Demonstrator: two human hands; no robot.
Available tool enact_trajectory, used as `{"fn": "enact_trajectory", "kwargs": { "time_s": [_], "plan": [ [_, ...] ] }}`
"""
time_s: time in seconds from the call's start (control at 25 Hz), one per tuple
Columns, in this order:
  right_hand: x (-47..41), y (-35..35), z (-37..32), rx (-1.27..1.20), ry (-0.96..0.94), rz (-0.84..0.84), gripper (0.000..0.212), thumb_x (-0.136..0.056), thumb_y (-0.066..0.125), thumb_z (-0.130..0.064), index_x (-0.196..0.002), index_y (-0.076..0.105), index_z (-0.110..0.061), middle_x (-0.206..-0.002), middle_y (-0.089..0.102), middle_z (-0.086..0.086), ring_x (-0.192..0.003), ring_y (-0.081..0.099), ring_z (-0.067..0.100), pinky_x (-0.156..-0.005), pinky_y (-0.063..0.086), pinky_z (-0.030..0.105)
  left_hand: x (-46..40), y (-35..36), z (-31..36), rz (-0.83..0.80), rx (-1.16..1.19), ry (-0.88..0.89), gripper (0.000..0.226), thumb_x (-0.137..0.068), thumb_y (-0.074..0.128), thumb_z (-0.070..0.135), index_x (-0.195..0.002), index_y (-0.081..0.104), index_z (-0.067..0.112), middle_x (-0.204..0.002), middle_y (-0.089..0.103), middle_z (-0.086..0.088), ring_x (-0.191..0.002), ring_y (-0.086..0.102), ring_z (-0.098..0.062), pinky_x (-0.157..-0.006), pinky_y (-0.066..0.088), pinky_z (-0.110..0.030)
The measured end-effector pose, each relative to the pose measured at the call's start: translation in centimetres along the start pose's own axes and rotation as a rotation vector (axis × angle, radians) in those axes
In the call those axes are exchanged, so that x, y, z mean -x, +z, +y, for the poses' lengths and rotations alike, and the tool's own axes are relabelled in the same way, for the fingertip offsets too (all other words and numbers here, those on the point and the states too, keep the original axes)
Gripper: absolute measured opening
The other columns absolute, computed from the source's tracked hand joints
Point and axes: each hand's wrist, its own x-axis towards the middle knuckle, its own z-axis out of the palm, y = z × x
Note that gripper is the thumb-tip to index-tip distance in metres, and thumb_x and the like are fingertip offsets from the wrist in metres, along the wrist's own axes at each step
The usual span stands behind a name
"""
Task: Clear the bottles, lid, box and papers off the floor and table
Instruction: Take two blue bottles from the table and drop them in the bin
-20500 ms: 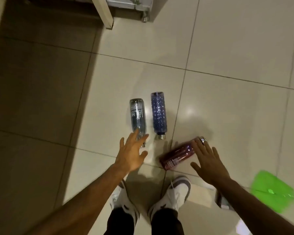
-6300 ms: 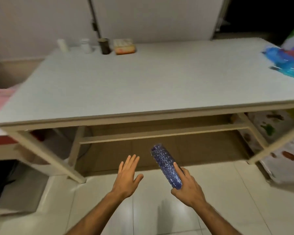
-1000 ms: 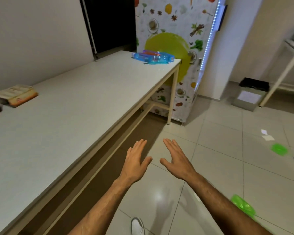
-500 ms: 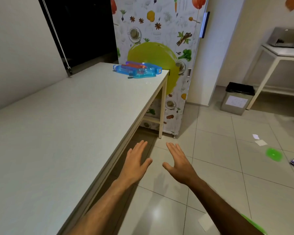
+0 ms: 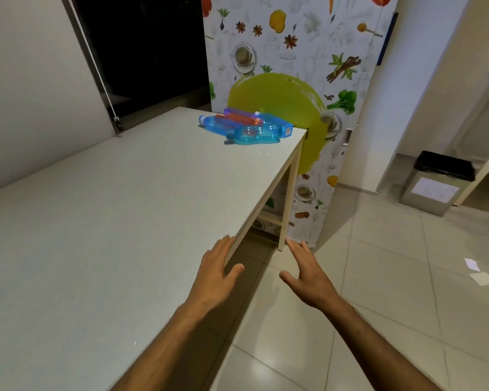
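Bottles [image 5: 244,126] heaped near table [image 5: 96,221] corner.

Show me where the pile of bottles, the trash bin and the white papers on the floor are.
pile of bottles [image 5: 247,126]: head view, on a light blue bottle's body.
trash bin [image 5: 437,190]: head view, on its front wall.
white papers [image 5: 482,278]: head view, on the nearer sheet.

- The long white speckled tabletop [image 5: 119,210] under the left hand [image 5: 213,275] looks matt and faintly grainy.
- The heap of clear blue, red and purple plastic bottles [image 5: 246,127], well beyond both hands, is glossy and see-through.
- The pale tiled floor [image 5: 378,277] below the right hand [image 5: 311,277] is smooth, shiny and reflective.
- The small white paper scraps [image 5: 477,273], right of the right hand, look matt.
- The grey bin [image 5: 432,190], far right, has a black plastic liner.
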Motion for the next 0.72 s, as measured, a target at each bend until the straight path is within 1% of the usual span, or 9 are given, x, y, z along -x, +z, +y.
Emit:
{"fn": "enact_trajectory", "kwargs": {
  "time_s": [0.08, 0.16, 0.28, 0.36, 0.44, 0.56, 0.64, 0.72],
  "plan": [
    [-3.7, -1.4, 1.1, -0.023, -0.006, -0.017, 0.078, -0.095, 0.057, -0.041, -0.157, 0.009, -0.037, -0.166, 0.010, -0.013, -0.153, -0.003, 0.008, -0.121, 0.016, 0.037, -4.0, -0.1, 0.2, 0.021, 0.024, -0.019, 0.066, -0.096, 0.055, 0.050, -0.153, 0.024, 0.044, -0.164, 0.018, 0.017, -0.152, 0.017, -0.011, -0.122, 0.025, -0.047],
    [-7.2, -2.8, 2.3, -0.028, -0.030, -0.026, 0.078, -0.096, 0.056, -0.042, -0.157, 0.008, -0.039, -0.166, 0.009, -0.014, -0.152, -0.003, 0.005, -0.121, 0.015, 0.035, -7.7, 0.0, 0.2, 0.053, 0.058, -0.030, 0.064, -0.096, 0.056, 0.050, -0.152, 0.025, 0.046, -0.163, 0.019, 0.020, -0.151, 0.019, -0.011, -0.121, 0.029, -0.044],
    [-13.0, -5.1, 3.9, -0.005, -0.056, -0.025, 0.077, -0.096, 0.056, -0.040, -0.158, 0.010, -0.037, -0.166, 0.010, -0.013, -0.151, -0.002, 0.005, -0.121, 0.015, 0.036, -12.7, 1.2, 0.4, 0.095, 0.130, -0.057, 0.062, -0.097, 0.058, 0.043, -0.151, 0.029, 0.046, -0.162, 0.022, 0.019, -0.150, 0.024, -0.012, -0.112, 0.033, -0.028],
    [-16.2, -5.9, 4.3, 0.002, -0.057, -0.051, 0.076, -0.097, 0.056, -0.038, -0.158, 0.010, -0.034, -0.166, 0.010, -0.011, -0.153, -0.001, 0.008, -0.122, 0.015, 0.038, -15.2, 1.8, 0.6, 0.102, 0.148, -0.078, 0.061, -0.097, 0.058, 0.040, -0.151, 0.029, 0.045, -0.161, 0.023, 0.019, -0.148, 0.026, -0.010, -0.108, 0.032, -0.021],
    [-19.5, -6.2, 4.5, -0.011, -0.080, -0.075, 0.076, -0.098, 0.056, -0.036, -0.159, 0.011, -0.033, -0.166, 0.010, -0.011, -0.153, -0.002, 0.009, -0.122, 0.013, 0.038, -17.9, 1.9, 0.4, 0.099, 0.138, -0.089, 0.061, -0.098, 0.058, 0.039, -0.151, 0.029, 0.045, -0.161, 0.023, 0.019, -0.147, 0.028, -0.009, -0.106, 0.031, -0.017],
    [-25.7, -6.5, 5.0, -0.030, -0.106, -0.087, 0.075, -0.097, 0.056, -0.034, -0.158, 0.012, -0.032, -0.166, 0.012, -0.009, -0.154, 0.000, 0.012, -0.123, 0.013, 0.041, -23.4, 1.3, -0.7, 0.104, 0.134, -0.125, 0.060, -0.098, 0.058, 0.037, -0.151, 0.031, 0.043, -0.162, 0.024, 0.016, -0.147, 0.030, -0.011, -0.107, 0.031, -0.019],
    [-29.6, -6.3, 5.3, -0.041, -0.120, -0.084, 0.075, -0.097, 0.057, -0.035, -0.158, 0.013, -0.032, -0.166, 0.015, -0.009, -0.154, 0.003, 0.014, -0.125, 0.014, 0.043, -27.1, 0.8, -1.6, 0.108, 0.154, -0.133, 0.059, -0.098, 0.059, 0.037, -0.151, 0.032, 0.043, -0.161, 0.025, 0.015, -0.147, 0.030, -0.010, -0.109, 0.030, -0.018],
    [-33.6, -5.8, 5.5, -0.052, -0.130, -0.080, 0.071, -0.099, 0.054, -0.040, -0.157, 0.015, -0.032, -0.165, 0.017, -0.011, -0.154, 0.006, 0.014, -0.125, 0.015, 0.040, -30.9, 0.7, -2.1, 0.108, 0.177, -0.132, 0.058, -0.098, 0.059, 0.038, -0.150, 0.033, 0.045, -0.161, 0.024, 0.015, -0.145, 0.034, -0.011, -0.107, 0.032, -0.019]
  ]
}}
